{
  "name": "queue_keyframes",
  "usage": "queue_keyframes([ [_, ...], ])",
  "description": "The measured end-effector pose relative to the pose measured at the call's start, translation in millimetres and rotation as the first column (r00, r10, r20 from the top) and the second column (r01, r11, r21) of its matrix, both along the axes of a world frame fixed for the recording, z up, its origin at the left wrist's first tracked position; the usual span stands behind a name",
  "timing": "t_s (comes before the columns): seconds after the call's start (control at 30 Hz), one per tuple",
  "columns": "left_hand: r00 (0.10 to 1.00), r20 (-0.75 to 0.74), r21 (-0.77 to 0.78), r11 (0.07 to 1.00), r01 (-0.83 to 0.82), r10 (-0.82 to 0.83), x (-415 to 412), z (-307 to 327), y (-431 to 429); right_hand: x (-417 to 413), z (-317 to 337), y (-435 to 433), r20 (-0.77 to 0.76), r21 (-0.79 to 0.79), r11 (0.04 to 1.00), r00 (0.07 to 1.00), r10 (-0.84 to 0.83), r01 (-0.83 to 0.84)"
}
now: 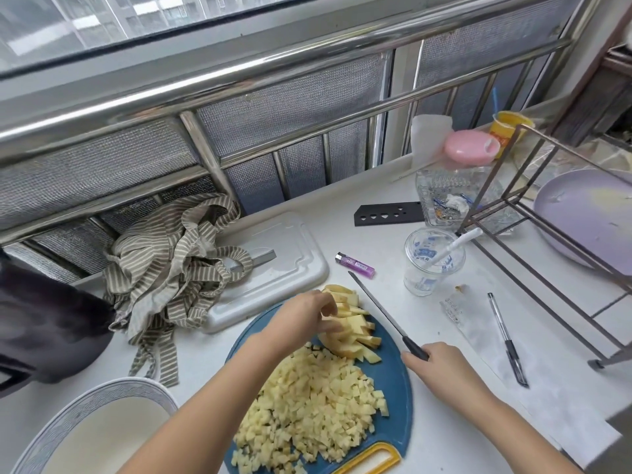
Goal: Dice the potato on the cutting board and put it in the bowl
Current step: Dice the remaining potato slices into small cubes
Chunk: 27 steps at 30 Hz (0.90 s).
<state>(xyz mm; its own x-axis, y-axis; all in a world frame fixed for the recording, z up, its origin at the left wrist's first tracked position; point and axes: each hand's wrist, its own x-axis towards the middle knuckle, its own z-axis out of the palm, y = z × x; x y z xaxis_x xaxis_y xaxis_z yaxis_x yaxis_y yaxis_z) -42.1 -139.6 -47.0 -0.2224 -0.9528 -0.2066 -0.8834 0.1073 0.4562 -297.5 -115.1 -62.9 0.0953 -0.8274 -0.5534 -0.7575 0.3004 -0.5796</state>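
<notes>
A blue cutting board (pixel 393 381) with a yellow handle lies near the front of the counter. A big heap of diced potato (pixel 307 405) covers its near half. At the far end sits a stack of potato strips (pixel 355 328). My left hand (pixel 304 319) rests on those strips, its curled fingers gathering them. My right hand (pixel 441 367) grips the black handle of a knife (pixel 379 311), whose blade points away to the upper left, just right of the strips and clear of them. The white bowl (pixel 44 439) with a patterned rim stands at the lower left, nothing in it.
A striped cloth (pixel 171 268) lies on a white tray (pixel 290 265) behind the board. A purple lighter (pixel 355 265), plastic cup (pixel 431 261), pen (pixel 506 340), black knife sheath (pixel 386 213), metal rack (pixel 547 241) and purple plate (pixel 591 213) sit to the right.
</notes>
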Motion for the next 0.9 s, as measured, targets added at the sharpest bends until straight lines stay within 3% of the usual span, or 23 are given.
queue_keyframes([
  [0.13, 0.985, -0.09, -0.117, 0.98, -0.159, 0.149, 10.1, -6.1, -10.4, 11.3, -3.3, 10.8, 0.12, 0.066, 0.995, 0.989, -0.083, 0.075],
  [0.23, 0.991, -0.091, -0.046, 0.994, -0.103, 0.099, 6.8, -14.6, -23.8, 15.8, -6.4, 19.0, 0.156, 0.083, 0.988, 0.977, -0.146, 0.134],
  [0.43, 0.999, -0.045, 0.035, 0.999, -0.011, 0.012, 0.7, -38.8, -36.1, 15.3, -13.8, 28.1, 0.15, 0.101, 0.979, 0.97, -0.189, 0.175],
  [0.77, 0.992, -0.046, 0.182, 0.977, -0.111, 0.122, -19.7, -44.4, -55.4, 23.6, -21.9, 37.8, 0.127, 0.115, 0.962, 0.956, -0.263, 0.249],
  [0.9, 0.979, -0.137, 0.083, 0.986, -0.143, 0.153, -20.4, -50.1, -43.1, 25.2, -19.3, 41.5, 0.081, 0.107, 0.961, 0.961, -0.263, 0.254],
])
